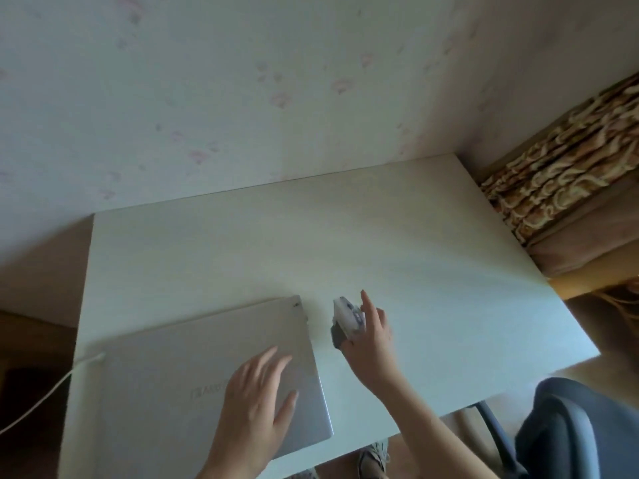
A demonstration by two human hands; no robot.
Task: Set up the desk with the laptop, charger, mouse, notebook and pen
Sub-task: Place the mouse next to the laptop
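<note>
Right hand (371, 335): fingers curled around the mouse (347, 321), gripping it from its right side, index finger stretched toward 12 o'clock. The mouse is pale with a dark grey lower end; whether it rests on the desk (432, 257) or is held just above it cannot be told (blur at the edges).

Left hand (257, 399): open, fingers spread, palm down flat on the laptop (193, 368), holding nothing. It covers the lid's corner toward 4 o'clock.

Laptop: closed, silver, lying flat on the desk's near left part, rotated slightly clockwise against the desk edge. Faint lettering on the lid, unreadable. The mouse sits just beside the laptop's far right corner, at about 2 o'clock from the left hand, apart from the lid.

Cable (45, 392): white, meets the laptop's left edge and runs off the desk toward 8 o'clock (the plug itself is not resolved).

Desk: white top, back edge against a pale wall (242, 98) with faint pink marks. Chair (581, 433), dark grey, at 4 o'clock beyond the desk's near right corner. Patterned brown curtain (560, 174) at 2 o'clock.
</note>
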